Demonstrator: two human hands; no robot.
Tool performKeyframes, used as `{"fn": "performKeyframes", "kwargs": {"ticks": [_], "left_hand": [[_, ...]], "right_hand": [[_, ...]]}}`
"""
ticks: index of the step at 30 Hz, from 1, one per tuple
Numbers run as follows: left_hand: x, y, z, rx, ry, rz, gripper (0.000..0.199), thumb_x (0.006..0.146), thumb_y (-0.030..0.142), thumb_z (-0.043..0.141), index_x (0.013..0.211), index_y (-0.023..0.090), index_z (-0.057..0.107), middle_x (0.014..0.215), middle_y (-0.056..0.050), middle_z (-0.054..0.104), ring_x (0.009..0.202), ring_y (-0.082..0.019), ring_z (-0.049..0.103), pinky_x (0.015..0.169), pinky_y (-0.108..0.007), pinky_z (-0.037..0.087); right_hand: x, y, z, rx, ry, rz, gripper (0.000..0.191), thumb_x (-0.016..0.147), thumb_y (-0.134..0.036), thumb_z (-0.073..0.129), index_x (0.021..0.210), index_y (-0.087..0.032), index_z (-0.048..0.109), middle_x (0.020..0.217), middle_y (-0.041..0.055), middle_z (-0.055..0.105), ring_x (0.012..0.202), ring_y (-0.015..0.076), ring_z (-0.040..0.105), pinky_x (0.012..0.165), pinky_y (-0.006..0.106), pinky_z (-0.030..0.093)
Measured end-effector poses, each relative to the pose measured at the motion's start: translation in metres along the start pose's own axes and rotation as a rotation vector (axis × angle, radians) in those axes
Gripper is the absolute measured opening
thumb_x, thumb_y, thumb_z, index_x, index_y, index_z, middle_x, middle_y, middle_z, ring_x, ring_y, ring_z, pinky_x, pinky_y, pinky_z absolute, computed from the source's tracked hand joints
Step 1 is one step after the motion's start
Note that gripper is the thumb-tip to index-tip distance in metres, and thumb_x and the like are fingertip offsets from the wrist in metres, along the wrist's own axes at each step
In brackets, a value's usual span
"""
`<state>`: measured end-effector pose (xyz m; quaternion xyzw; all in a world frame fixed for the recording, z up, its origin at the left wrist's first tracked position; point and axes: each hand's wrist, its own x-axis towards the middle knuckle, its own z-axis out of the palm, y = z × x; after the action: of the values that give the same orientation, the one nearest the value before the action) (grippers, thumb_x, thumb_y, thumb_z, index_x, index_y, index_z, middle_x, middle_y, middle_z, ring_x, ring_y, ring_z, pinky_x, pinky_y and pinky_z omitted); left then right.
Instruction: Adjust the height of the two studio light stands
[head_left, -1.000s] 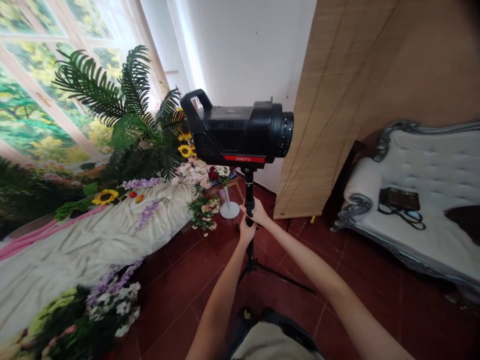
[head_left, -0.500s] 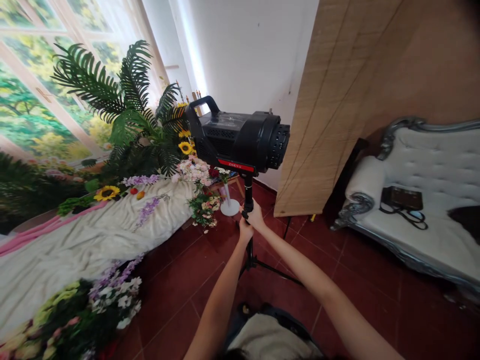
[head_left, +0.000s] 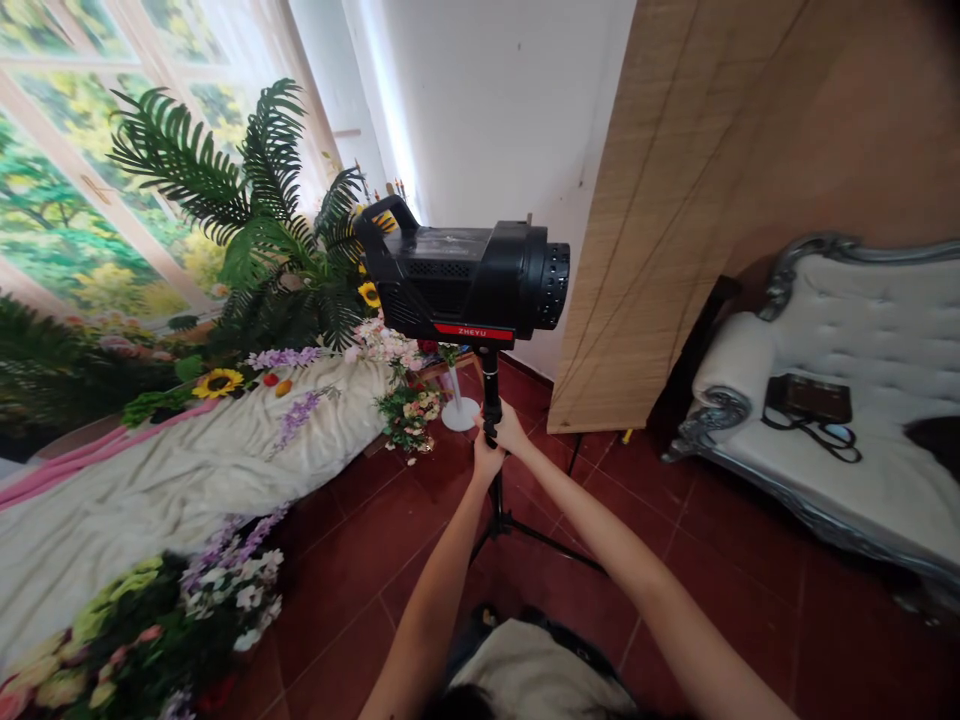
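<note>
Both my hands are closed around the upright pole of a black light stand point(head_left: 496, 500). My left hand point(head_left: 489, 458) grips it from the left, a little lower, and my right hand point(head_left: 511, 430) wraps it from the right at a black clamp knob point(head_left: 490, 428). On top of the stand sits a black studio light point(head_left: 465, 280) with a carry handle and a red strip reading ZHEYU. Its perforated round front points right. The stand's legs are spread over the floor. Part of my fingers is hidden behind the pole.
A white cloth point(head_left: 187, 470) with flowers and a sunflower point(head_left: 218, 383) spreads on the left, near a palm plant point(head_left: 262, 200). A small white round-based stand point(head_left: 460, 412) is behind my hands. A bamboo blind point(head_left: 630, 250) hangs at right, beside a white sofa point(head_left: 840, 480) with a brown bag point(head_left: 817, 398).
The studio light has swivelled slightly and shifted a little to the left, its front now more side-on. Both my hands keep hold of the stand.
</note>
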<state>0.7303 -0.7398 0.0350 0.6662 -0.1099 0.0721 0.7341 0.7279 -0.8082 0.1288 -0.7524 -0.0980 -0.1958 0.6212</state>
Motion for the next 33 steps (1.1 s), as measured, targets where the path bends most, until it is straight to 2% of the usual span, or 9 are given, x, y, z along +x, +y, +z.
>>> {"fn": "performKeyframes", "kwargs": {"ticks": [3, 8, 11, 15, 18, 22, 28, 33], "left_hand": [[-0.001, 0.003, 0.001, -0.024, -0.015, -0.011, 0.016, 0.062, 0.025, 0.067, 0.072, 0.014, 0.060, 0.071, -0.007, 0.066, 0.079, -0.021, 0.062, 0.077, -0.037, 0.050], [-0.002, 0.007, 0.001, -0.067, -0.020, -0.006, 0.025, 0.061, 0.030, 0.070, 0.077, 0.014, 0.061, 0.083, -0.009, 0.067, 0.080, -0.020, 0.062, 0.077, -0.034, 0.049], [-0.003, 0.012, 0.001, -0.051, -0.032, -0.047, 0.030, 0.064, 0.036, 0.070, 0.081, 0.013, 0.061, 0.081, -0.009, 0.066, 0.073, -0.017, 0.061, 0.071, -0.031, 0.050], [-0.005, 0.021, 0.001, -0.005, -0.031, -0.120, 0.033, 0.067, 0.043, 0.068, 0.081, 0.014, 0.059, 0.073, -0.005, 0.063, 0.065, -0.015, 0.060, 0.063, -0.028, 0.049], [-0.006, 0.026, 0.002, 0.012, -0.021, -0.113, 0.033, 0.069, 0.044, 0.066, 0.081, 0.015, 0.059, 0.072, -0.005, 0.062, 0.065, -0.015, 0.060, 0.064, -0.027, 0.049], [-0.007, 0.027, 0.002, 0.032, -0.013, -0.087, 0.031, 0.070, 0.043, 0.066, 0.082, 0.015, 0.059, 0.071, -0.004, 0.062, 0.067, -0.014, 0.060, 0.068, -0.027, 0.049], [-0.007, 0.028, 0.003, 0.028, 0.000, -0.115, 0.033, 0.069, 0.043, 0.067, 0.082, 0.014, 0.059, 0.072, -0.004, 0.062, 0.064, -0.013, 0.060, 0.064, -0.026, 0.049], [-0.006, 0.027, 0.003, 0.023, -0.003, -0.109, 0.032, 0.069, 0.043, 0.067, 0.082, 0.015, 0.059, 0.070, -0.003, 0.062, 0.063, -0.013, 0.060, 0.064, -0.026, 0.050]], "right_hand": [[-0.003, 0.001, -0.001, -0.010, -0.008, 0.014, 0.026, 0.067, -0.033, 0.062, 0.085, -0.019, 0.050, 0.074, -0.0013, 0.059, 0.065, 0.0135, 0.055, 0.063, 0.026, 0.047], [-0.020, -0.009, -0.017, -0.011, -0.068, 0.014, 0.040, 0.071, -0.033, 0.064, 0.106, -0.022, 0.048, 0.096, 0.0028, 0.063, 0.085, 0.0166, 0.062, 0.077, 0.031, 0.050], [-0.045, -0.013, -0.031, -0.004, -0.001, -0.022, 0.046, 0.076, -0.034, 0.062, 0.117, -0.024, 0.044, 0.116, 0.0072, 0.058, 0.102, 0.0178, 0.059, 0.089, 0.035, 0.048], [-0.089, -0.007, -0.043, -0.113, 0.130, -0.031, 0.038, 0.083, -0.035, 0.054, 0.118, -0.022, 0.048, 0.122, 0.0096, 0.054, 0.112, 0.0203, 0.053, 0.099, 0.040, 0.042], [-0.117, -0.003, -0.042, -0.228, 0.154, -0.039, 0.031, 0.086, -0.033, 0.050, 0.115, -0.021, 0.051, 0.127, 0.0102, 0.052, 0.118, 0.0219, 0.048, 0.103, 0.045, 0.037], [-0.139, -0.005, -0.034, -0.351, 0.074, -0.051, 0.025, 0.087, -0.029, 0.046, 0.109, -0.023, 0.056, 0.136, 0.0082, 0.045, 0.127, 0.0224, 0.040, 0.106, 0.046, 0.033], [-0.158, -0.002, -0.022, -0.437, 0.018, -0.033, 0.027, 0.087, -0.026, 0.041, 0.109, -0.024, 0.056, 0.137, 0.0059, 0.044, 0.130, 0.0216, 0.036, 0.107, 0.047, 0.033], [-0.159, 0.006, -0.022, -0.493, -0.016, -0.017, 0.035, 0.088, -0.025, 0.039, 0.121, -0.024, 0.050, 0.147, 0.0046, 0.028, 0.137, 0.0219, 0.024, 0.108, 0.047, 0.030]]}}
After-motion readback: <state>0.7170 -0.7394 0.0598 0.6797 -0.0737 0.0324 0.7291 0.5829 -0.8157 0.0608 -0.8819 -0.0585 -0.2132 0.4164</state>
